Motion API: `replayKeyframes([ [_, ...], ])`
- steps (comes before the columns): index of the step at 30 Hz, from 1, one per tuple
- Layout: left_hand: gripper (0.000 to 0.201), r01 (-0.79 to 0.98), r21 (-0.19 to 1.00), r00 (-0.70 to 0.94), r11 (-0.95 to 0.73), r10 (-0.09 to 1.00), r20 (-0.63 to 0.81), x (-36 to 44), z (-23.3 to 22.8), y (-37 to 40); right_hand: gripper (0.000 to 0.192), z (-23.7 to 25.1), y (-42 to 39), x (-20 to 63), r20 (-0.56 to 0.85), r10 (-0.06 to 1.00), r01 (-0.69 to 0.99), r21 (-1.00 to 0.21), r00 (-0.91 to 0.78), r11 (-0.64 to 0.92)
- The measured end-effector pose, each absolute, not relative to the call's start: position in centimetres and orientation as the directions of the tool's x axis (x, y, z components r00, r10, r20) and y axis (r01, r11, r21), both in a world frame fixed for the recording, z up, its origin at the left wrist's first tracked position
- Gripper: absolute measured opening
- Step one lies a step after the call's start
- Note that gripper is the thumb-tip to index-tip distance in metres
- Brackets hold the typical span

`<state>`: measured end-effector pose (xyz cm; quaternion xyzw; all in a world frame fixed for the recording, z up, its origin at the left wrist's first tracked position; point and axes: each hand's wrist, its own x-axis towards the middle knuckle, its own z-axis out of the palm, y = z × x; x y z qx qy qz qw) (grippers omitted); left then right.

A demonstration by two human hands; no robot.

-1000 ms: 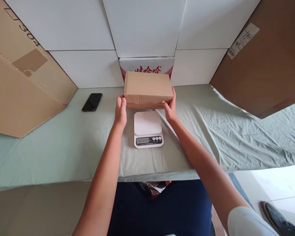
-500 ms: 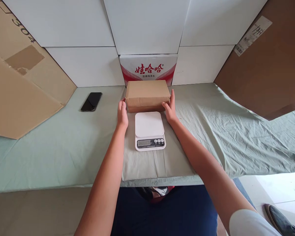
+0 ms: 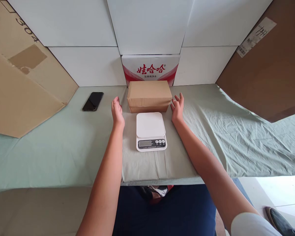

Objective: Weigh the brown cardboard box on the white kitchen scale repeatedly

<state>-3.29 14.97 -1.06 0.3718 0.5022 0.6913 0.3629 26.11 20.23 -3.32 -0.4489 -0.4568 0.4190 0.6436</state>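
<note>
A closed brown cardboard box (image 3: 149,95) rests on the cloth-covered table, just behind a white kitchen scale (image 3: 151,126) with a small display and several buttons. My left hand (image 3: 117,111) is off the box's left side, a gap between them, its fingers loosely curved and holding nothing. At the box's right side, my right hand (image 3: 177,107) has its fingers apart, very near the corner; whether a fingertip still touches it I cannot tell. Nothing lies on the scale's platform.
A black phone (image 3: 93,101) lies on the green cloth (image 3: 64,144) to the left. Large cardboard panels stand at the left (image 3: 27,95) and right (image 3: 267,72). Behind the box is a white and red printed carton (image 3: 151,68) against white panels (image 3: 147,26).
Both hands have let go of the cardboard box and moved outward, the left one farther from it. The box and the scale keep their places; the view has shifted slightly.
</note>
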Motion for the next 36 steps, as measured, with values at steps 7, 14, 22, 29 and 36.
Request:
replayKeyframes([
  [7, 0.085, -0.136, 0.965, -0.414, -0.224, 0.898, 0.15, -2.7, -1.1, 14.9, 0.09, -3.7, 20.5, 26.1, 0.253, 0.948, -0.097, -0.957, 0.192, 0.275],
  [14, 0.082, -0.132, 0.966, -0.391, -0.224, 0.907, 0.157, -2.1, -1.4, 14.9, 0.089, -3.9, 20.6, 26.1, 0.292, 0.947, -0.066, -0.951, 0.136, 0.303],
  [22, 0.083, -0.121, 0.969, -0.351, -0.214, 0.923, 0.16, -1.9, -1.4, 14.7, 0.086, -3.4, 20.1, 25.8, 0.286, 0.95, -0.064, -0.953, 0.124, 0.296],
  [29, 0.085, -0.124, 0.968, -0.314, -0.22, 0.934, 0.172, -1.5, -1.4, 14.6, 0.085, -3.7, 20.2, 25.8, 0.304, 0.948, -0.1, -0.945, 0.097, 0.313],
  [36, 0.084, -0.125, 0.954, -0.255, -0.272, 0.938, 0.234, -0.9, -1.1, 14.2, 0.083, -3.6, 19.9, 25.9, 0.371, 0.929, -0.009, -0.929, 0.018, 0.371],
])
